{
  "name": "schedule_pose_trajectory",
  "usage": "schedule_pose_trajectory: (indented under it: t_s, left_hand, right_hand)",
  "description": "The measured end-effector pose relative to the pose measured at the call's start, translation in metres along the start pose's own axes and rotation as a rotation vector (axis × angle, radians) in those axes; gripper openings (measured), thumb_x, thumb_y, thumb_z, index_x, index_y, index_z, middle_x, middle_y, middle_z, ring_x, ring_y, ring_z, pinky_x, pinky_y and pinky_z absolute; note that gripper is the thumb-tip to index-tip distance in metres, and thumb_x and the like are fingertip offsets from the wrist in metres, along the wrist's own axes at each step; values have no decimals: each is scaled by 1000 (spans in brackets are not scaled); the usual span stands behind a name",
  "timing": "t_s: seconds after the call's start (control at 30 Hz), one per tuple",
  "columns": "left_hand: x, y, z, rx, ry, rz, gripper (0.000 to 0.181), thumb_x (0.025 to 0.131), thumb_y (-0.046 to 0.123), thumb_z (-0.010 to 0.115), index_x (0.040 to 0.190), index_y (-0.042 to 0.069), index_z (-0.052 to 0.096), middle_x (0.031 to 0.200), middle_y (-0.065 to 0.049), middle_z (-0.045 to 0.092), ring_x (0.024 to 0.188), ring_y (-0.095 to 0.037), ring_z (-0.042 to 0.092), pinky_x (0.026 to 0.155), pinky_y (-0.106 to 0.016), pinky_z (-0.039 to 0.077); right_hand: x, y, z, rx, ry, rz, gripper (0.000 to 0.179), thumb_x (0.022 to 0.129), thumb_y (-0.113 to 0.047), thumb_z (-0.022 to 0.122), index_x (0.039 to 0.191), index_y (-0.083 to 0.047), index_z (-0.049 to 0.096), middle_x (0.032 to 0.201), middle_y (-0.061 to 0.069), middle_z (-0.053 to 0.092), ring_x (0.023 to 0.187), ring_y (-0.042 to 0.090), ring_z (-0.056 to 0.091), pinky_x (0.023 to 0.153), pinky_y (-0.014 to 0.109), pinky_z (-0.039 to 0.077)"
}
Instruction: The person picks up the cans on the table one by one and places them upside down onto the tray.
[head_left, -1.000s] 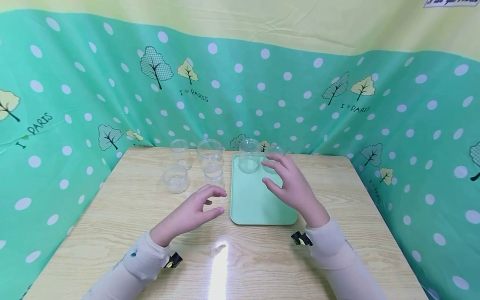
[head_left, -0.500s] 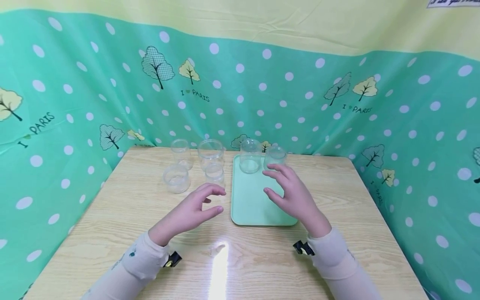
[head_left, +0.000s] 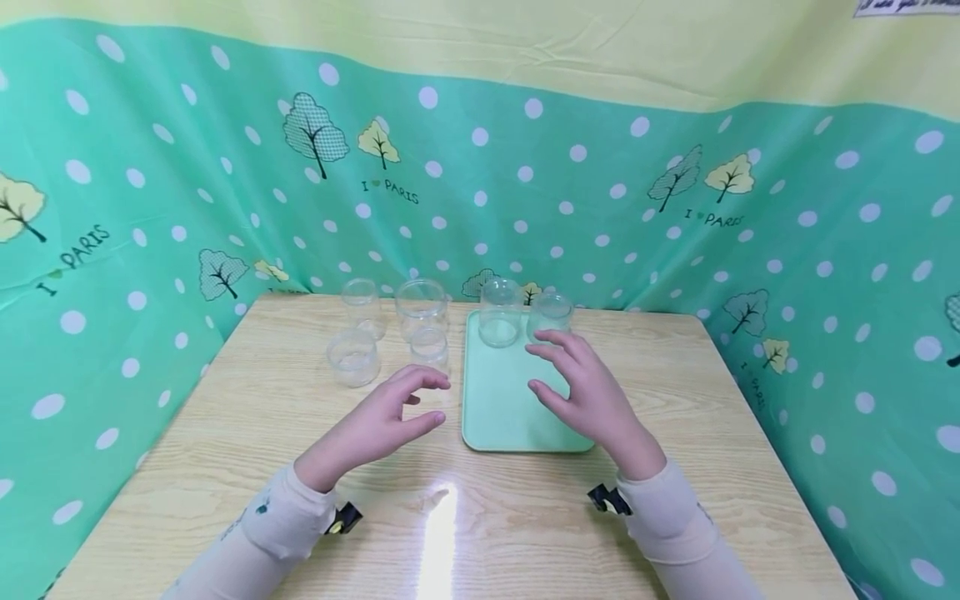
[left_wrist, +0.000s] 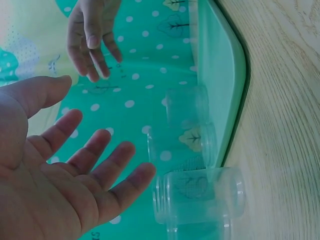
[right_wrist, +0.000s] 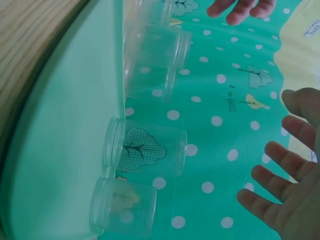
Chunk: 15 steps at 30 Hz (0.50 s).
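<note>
My left hand (head_left: 378,425) hovers over the table left of the light green tray (head_left: 517,417), fingers relaxed, holding nothing. A small clear plastic jar (head_left: 429,352) is nearest to it, just beyond its fingertips. Over the tray's right side hangs my right hand (head_left: 588,392), loosely spread and holding nothing. Two clear jars stand along the tray's back edge: a taller jar (head_left: 500,315) and a shorter jar (head_left: 550,312), the latter partly behind the right fingers. In the right wrist view, the threaded neck of the taller jar (right_wrist: 152,148) faces the tray, so it stands upside down.
Left of the tray, more clear jars stand on the wooden table (head_left: 247,417): a narrow tall jar (head_left: 362,308), a wide jar (head_left: 422,310) and a low wide jar (head_left: 353,358). A green dotted curtain (head_left: 480,200) encloses the back and sides.
My right hand has drawn back slightly toward me, uncovering more of the shorter jar on the tray. My left hand has hardly moved, and the jars and tray stay in place.
</note>
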<state>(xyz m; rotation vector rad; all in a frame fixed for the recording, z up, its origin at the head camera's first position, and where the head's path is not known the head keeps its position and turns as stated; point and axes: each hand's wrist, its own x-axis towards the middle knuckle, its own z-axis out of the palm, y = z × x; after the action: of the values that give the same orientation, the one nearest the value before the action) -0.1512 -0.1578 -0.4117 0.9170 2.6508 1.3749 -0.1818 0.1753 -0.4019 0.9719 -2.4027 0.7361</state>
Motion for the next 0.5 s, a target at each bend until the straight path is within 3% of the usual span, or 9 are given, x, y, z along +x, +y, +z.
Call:
schedule_pose_trajectory:
  t_s: [0.27,0.5]
  left_hand:
    - [4,-5,-3,7,-7,-17,36,96,24,74,130,24,60,137,6,59,129,-23,57,99,-48,53]
    - [17,-9,-8,224,2,43,39,96,27,75,130,19,59,134,5,57,129,-17,54,109,-43,48]
  right_hand:
    - [1,2,-2,3,11,-8,50,92,-21,78,139,-15,61,149,9,51,139,30,46,113,50,43]
    - [-1,5,-4,-6,7,-21,51,91,-21,79,139,-16,61,149,11,51,139,30,46,112,50,43]
